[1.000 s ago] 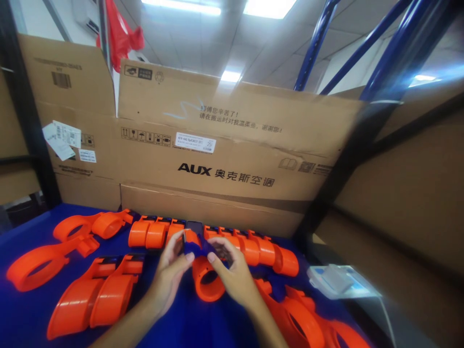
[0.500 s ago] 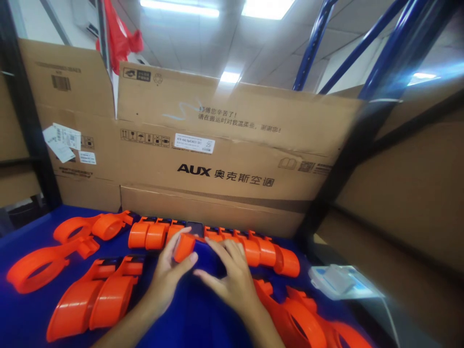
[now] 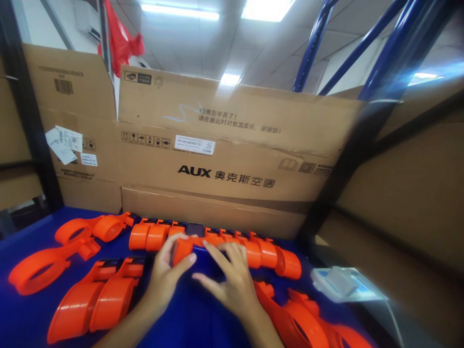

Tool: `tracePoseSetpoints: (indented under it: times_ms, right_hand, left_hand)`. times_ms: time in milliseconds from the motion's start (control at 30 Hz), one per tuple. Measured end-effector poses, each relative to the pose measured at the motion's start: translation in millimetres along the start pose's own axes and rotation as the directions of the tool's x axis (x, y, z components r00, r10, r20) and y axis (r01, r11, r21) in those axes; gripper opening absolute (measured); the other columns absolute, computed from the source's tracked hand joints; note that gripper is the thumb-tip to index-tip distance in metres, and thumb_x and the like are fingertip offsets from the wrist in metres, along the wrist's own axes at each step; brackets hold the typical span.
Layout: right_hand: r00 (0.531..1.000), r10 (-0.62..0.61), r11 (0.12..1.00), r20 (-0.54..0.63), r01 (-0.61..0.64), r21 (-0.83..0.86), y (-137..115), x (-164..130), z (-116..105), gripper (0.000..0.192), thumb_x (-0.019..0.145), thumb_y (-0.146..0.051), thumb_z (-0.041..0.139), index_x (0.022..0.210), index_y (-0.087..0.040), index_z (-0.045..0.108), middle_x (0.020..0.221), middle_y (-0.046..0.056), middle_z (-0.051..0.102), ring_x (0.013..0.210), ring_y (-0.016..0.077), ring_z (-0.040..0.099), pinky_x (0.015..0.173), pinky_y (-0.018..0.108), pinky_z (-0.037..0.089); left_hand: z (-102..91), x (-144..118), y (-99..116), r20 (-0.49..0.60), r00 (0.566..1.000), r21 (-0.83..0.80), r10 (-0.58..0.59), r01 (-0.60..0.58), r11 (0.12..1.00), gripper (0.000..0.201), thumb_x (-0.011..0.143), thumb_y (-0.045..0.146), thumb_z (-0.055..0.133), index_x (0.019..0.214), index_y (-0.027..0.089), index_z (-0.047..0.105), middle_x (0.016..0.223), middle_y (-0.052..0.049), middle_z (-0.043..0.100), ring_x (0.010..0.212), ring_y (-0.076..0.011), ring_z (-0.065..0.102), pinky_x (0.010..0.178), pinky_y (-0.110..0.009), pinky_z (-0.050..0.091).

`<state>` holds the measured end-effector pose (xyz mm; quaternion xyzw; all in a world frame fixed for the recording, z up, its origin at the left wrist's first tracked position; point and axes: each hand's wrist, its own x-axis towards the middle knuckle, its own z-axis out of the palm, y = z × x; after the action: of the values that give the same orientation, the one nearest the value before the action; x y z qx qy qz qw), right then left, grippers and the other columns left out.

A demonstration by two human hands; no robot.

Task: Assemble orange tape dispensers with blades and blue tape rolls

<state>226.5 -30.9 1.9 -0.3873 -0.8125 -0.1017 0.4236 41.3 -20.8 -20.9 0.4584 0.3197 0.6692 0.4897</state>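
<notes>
Gripping the orange piece [image 3: 183,250] at lower centre, the left hand [image 3: 165,280] pinches its left end; the right hand [image 3: 232,280] rests open-fingered just right, along its sideways axis.

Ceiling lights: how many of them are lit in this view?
4. A strip light upper left; a top panel beside it; a lower panel above the cardboard box; a right light behind the blue beams. The boxes may hide more.
</notes>
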Motion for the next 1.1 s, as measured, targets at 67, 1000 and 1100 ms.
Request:
tracePoseSetpoints:
  times_ms: [67, 1000, 1100]
  right_hand:
    - [1.000, 0.010, 1.000, 0.013, -0.010, 0.013, -1, 0, -1, 0.065, 0.078, -0.051, 0.079, 0.135, -0.028, 0.061, 0.106, 0.012, 0.068, 0.095, 0.0306, 0.062, 0.087, 0.049, 0.048]
    - [0.896, 0.420, 0.643, 0.145, -0.407, 0.649, 5, -7, 26, 0.061, 0.102, -0.061, 0.024, 0.122, -0.028, 0.070, 0.130, 0.006, 0.067, 0.128, 0.0274, 0.054, 0.116, 0.049, 0.033]
    - [0.891, 0.449, 0.656, 0.074, -0.384, 0.650, 2, 2, 19, 0.057, 0.101, -0.059, 0.029, 0.111, -0.025, 0.074, 0.113, 0.007, 0.072, 0.111, 0.0265, 0.062, 0.107, 0.045, 0.043]
  left_hand:
    - [-1.1, 1, -1, -0.004, 1.000, 0.010, -0.008, 0.008, 1.000, 0.041, 0.072, 0.031, 0.083, 0.109, 0.026, 0.066, 0.112, -0.004, 0.072, 0.108, -0.0273, 0.065, 0.099, -0.036, 0.045]
    - [-32.3, -8, 47, 0.036, 0.976, 0.472, 0.214, -0.206, 0.857, 0.022, 0.077, 0.037, 0.077, 0.096, 0.026, 0.080, 0.120, -0.010, 0.071, 0.117, -0.0341, 0.061, 0.107, -0.046, 0.044]
    - [-75.6, 8, 87, -0.011, 0.994, 0.474, 0.112, -0.094, 0.875, 0.035, 0.079, 0.046, 0.073, 0.104, 0.022, 0.075, 0.105, -0.009, 0.074, 0.077, -0.0247, 0.070, 0.073, -0.038, 0.058]
